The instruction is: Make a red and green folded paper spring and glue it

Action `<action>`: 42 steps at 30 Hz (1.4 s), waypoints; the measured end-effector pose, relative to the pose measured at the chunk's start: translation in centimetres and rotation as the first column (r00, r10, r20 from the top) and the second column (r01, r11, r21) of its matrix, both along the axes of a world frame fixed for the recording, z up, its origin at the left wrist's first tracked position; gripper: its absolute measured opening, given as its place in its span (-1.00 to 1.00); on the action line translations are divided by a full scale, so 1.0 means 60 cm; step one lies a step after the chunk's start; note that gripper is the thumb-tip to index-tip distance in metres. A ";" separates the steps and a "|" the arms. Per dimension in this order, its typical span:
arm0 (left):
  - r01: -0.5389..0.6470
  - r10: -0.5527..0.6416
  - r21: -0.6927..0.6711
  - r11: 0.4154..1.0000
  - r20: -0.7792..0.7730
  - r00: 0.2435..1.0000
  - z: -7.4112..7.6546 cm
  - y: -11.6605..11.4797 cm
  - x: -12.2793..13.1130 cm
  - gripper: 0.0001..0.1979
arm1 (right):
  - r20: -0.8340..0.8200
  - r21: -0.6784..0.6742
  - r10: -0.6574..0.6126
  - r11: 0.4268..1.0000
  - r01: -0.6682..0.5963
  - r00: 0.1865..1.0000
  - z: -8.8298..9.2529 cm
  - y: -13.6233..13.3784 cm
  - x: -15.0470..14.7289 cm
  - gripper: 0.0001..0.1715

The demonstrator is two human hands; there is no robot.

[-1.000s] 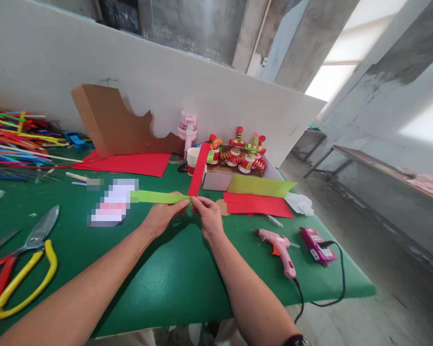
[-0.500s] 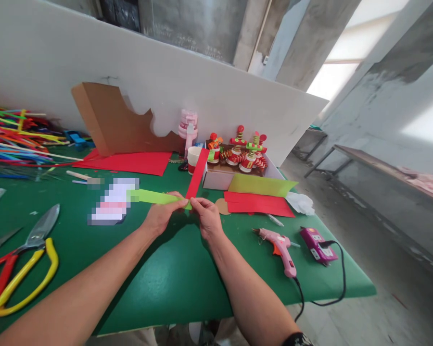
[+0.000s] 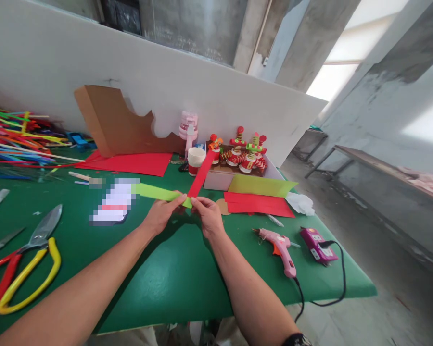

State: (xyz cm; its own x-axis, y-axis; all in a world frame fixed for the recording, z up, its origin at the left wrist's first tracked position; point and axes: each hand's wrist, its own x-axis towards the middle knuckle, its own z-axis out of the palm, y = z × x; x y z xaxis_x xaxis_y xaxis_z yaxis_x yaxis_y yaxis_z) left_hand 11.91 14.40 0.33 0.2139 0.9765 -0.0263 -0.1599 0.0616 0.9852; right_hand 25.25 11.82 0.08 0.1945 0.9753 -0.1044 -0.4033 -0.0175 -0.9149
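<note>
Green strip: we see a green strip (image 3: 158,193) of paper held just above the bench, running from the hands out to the left, roughly level.
Red strip: a red strip (image 3: 202,175) meets the green one at its near end and slants up and away toward the paper cup – the two form a rough L at the hands.
Left hand: the left hand (image 3: 161,215) is closed on the green strip close to the joint, fingers (image 3: 178,199) pressed together with the paper clamped between them.
Right hand: the right hand (image 3: 210,217) pinches the corner where the two strips meet, fingers (image 3: 197,202) tight on the red strip's near end. The two hands almost touch.
Bench: a green bench (image 3: 173,281) lies under both forearms.
Near right: we note a pink glue gun (image 3: 279,245) lying flat, a magenta box (image 3: 313,244) just beside it and a black cable (image 3: 341,281) trailing off the edge.
Beyond the hands: a red sheet (image 3: 258,204) with a yellow-green sheet (image 3: 260,185) lapping its far edge – behind them, a white box (image 3: 216,180) carrying small red-and-green figures (image 3: 242,151).
Centre back: a paper cup (image 3: 196,160) stands just in front of a pink bottle (image 3: 188,129).
Left back: a cut piece of cardboard (image 3: 111,122) leans on a white board (image 3: 209,93), with a second red sheet (image 3: 130,162) at its foot.
Far left: a heap of coloured sticks (image 3: 19,142); nearer us lie big shears (image 3: 25,262) with one red and one yellow handle.
Left of the green strip: a pixelated patch (image 3: 111,204); we cannot tell what lies there.
</note>
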 end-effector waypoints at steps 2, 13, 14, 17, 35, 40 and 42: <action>0.049 -0.049 -0.042 0.998 -0.002 0.999 0.003 -0.002 0.003 -0.54 | -0.087 -0.023 -0.058 0.998 0.056 0.995 -0.001 0.003 0.000 -0.71; 0.108 -0.092 0.100 0.989 -0.155 0.984 0.004 0.001 -0.001 -0.71 | 0.013 0.016 -0.023 1.000 0.023 1.000 0.000 -0.005 -0.006 -0.69; 0.118 -0.107 0.076 0.990 -0.140 0.984 0.004 0.000 -0.001 -0.71 | 0.026 0.023 -0.042 0.999 0.041 0.999 0.000 -0.005 -0.006 -0.68; 0.100 -0.100 0.003 0.995 -0.039 0.994 0.005 -0.004 0.003 -0.64 | 0.026 0.025 -0.096 0.995 0.096 0.995 -0.003 -0.004 -0.006 -0.66; 0.107 -0.106 0.009 0.994 -0.057 0.993 0.007 -0.005 0.002 -0.64 | 0.066 0.018 -0.154 0.988 0.153 0.986 -0.010 -0.005 -0.014 -0.70; 0.101 -0.101 0.009 0.995 -0.067 0.993 0.009 -0.003 -0.003 -0.68 | 0.114 0.043 -0.233 0.972 0.229 0.966 -0.008 0.003 0.002 -0.69; 0.096 -0.096 0.000 0.995 -0.064 0.993 0.010 -0.002 -0.006 -0.69 | 0.107 0.049 -0.287 0.958 0.284 0.952 -0.007 0.010 0.016 -0.65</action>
